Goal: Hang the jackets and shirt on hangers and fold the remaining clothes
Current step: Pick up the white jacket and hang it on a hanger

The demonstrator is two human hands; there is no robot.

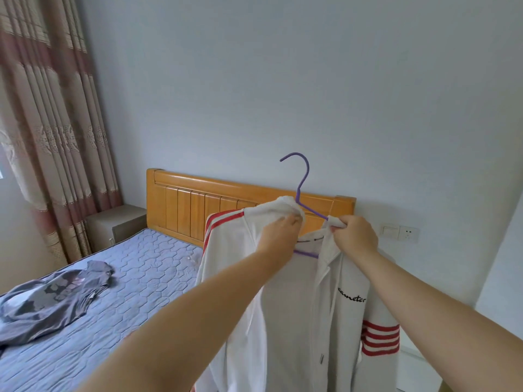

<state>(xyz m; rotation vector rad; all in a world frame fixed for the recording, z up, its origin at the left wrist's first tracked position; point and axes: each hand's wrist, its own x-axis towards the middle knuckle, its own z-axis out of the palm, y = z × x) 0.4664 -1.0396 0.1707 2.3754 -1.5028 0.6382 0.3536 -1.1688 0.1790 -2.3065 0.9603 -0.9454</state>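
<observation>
soft even daylight, sharp focus, wide-angle bending at edges.

The white jacket [294, 321] I am holding is running off the bottom edge and hiding half the purple hanger [308, 168]; the left edge is cropping the grey garment [51, 301].
</observation>
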